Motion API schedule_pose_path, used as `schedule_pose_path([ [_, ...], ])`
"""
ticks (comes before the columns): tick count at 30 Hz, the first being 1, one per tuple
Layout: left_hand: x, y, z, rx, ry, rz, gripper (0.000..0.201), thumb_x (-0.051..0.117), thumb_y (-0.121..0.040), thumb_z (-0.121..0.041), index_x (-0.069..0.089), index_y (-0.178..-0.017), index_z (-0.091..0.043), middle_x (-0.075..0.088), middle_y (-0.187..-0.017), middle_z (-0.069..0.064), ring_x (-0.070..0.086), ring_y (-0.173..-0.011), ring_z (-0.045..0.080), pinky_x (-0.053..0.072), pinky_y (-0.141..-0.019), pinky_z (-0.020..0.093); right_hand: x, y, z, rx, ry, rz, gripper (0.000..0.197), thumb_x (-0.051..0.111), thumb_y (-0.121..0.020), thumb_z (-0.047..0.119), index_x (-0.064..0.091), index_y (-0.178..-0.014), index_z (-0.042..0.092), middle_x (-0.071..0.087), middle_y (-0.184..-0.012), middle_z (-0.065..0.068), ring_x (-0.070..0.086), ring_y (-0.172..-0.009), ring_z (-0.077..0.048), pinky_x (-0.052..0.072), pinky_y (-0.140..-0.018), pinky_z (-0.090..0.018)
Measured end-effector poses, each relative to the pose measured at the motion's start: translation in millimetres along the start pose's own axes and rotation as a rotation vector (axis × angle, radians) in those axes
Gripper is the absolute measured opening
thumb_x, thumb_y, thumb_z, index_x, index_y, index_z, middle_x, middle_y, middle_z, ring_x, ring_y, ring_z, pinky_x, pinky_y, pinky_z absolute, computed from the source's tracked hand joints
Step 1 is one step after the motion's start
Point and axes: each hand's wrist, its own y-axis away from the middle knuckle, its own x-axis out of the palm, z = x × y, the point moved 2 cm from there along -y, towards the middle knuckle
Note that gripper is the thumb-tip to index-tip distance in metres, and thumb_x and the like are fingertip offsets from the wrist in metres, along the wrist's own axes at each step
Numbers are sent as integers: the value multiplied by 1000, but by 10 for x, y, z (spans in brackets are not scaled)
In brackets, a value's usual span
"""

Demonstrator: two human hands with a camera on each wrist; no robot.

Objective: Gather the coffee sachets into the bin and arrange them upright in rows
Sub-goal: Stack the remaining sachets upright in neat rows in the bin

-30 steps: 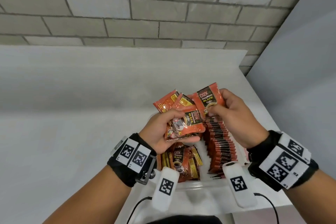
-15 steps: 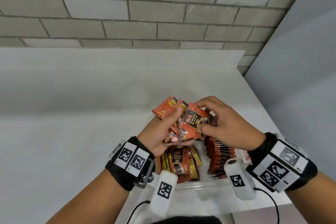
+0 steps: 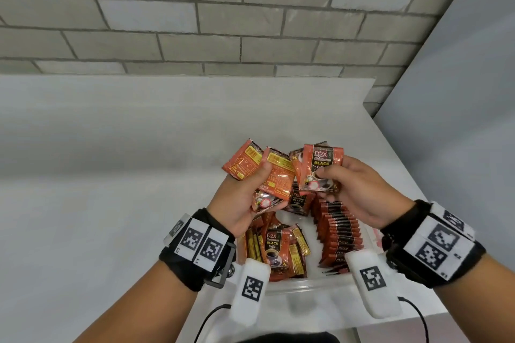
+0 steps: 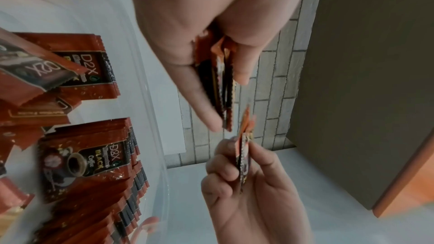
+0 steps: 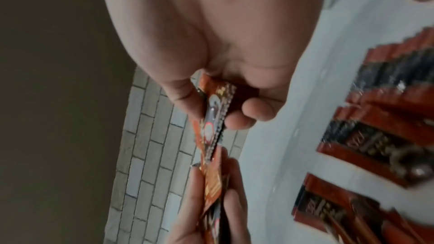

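Sachets [image 3: 323, 170] look light, thin and slippery. Mid-frame, above the bin [image 3: 292, 285], my right hand [image 3: 359, 195] pinches one; my left hand [image 3: 245, 198] grips a bunch [image 3: 267, 175]. I'd hold them by the edges.

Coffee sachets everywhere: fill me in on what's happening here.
A person is sorting coffee sachets above a clear bin. The left hand holds a fanned bunch of sachets; the right hand pinches a few sachets beside them. In the bin, an upright row fills the right side, while loose sachets lie jumbled on the left.
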Motion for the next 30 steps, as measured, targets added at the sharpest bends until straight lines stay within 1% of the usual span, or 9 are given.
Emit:
schedule_pose_path([
  [5, 92, -3, 42, 94, -47, -6, 38, 65, -75, -17, 62, -112, -8, 72, -102, 11, 71, -89, 22, 57, -62, 29, 87, -34, -78, 78, -115, -38, 16, 50, -93, 6, 59, -106, 10, 65, -93, -7, 54, -76, -15, 41, -54, -24],
  [7, 119, 9, 56, 114, -71, -4, 44, 66, -75, -17, 60, -116, -3, 70, -109, 16, 69, -96, 28, 57, -67, 33, 109, -50, -87, 89, -110, -51, 22, 51, -93, 7, 60, -113, 10, 64, -101, -8, 56, -86, -18, 47, -63, -27],
  [10, 137, 16, 67, 94, -78, 36, 42, 63, -78, -21, 61, -118, -7, 69, -111, 17, 68, -98, 32, 59, -71, 40, 145, -43, -97, 119, -115, -3, 23, 51, -93, 5, 62, -112, 10, 68, -98, -7, 63, -85, -16, 54, -72, -32],
  [14, 102, 27, 32, -63, 59, 122, 38, 55, -83, -29, 58, -117, -14, 69, -113, 14, 65, -102, 36, 53, -78, 52, 67, -46, -53, 114, -118, -39, 21, 48, -94, 3, 61, -109, 11, 69, -99, -7, 67, -84, -16, 58, -71, -33],
  [16, 68, 33, 12, -85, 113, 145, 37, 49, -83, -27, 57, -116, -12, 69, -109, 15, 66, -96, 36, 54, -72, 50, -4, -51, -11, 107, -163, -58, 22, 48, -94, 2, 60, -110, 11, 68, -101, -10, 66, -86, -20, 59, -66, -32],
  [19, 44, 37, -2, -91, 60, 153, 28, 39, -96, -18, 54, -115, -5, 69, -100, 22, 69, -80, 36, 58, -52, 39, -104, -52, 102, 35, -158, -83, 23, 47, -91, -2, 57, -106, 12, 65, -84, -5, 62, -68, -12, 53, -55, -25],
  [24, 59, 20, 0, -104, -198, 225, 19, 48, -95, -10, 57, -110, -3, 70, -91, 18, 68, -67, 28, 51, -41, 26, -161, -44, 406, -147, 224, 23, 29, 58, -74, 5, 56, -101, 16, 61, -83, -4, 54, -68, -12, 44, -59, -25],
  [27, 94, 36, 9, -89, -346, 297, 15, 57, -90, -8, 61, -104, -4, 71, -87, 16, 68, -61, 23, 48, -39, 23, -58, -53, 498, -165, 488, 154, 35, 55, -82, -6, 55, -112, 12, 64, -91, -6, 60, -73, -13, 52, -65, -25],
  [30, 122, 57, 17, -77, -440, 350, 25, 64, -86, -8, 60, -110, -4, 71, -87, 18, 68, -61, 23, 47, -38, 22, 45, -51, 502, -179, 749, 240, 27, 56, -84, 1, 57, -109, 11, 65, -96, -8, 63, -78, -20, 52, -72, -32],
])
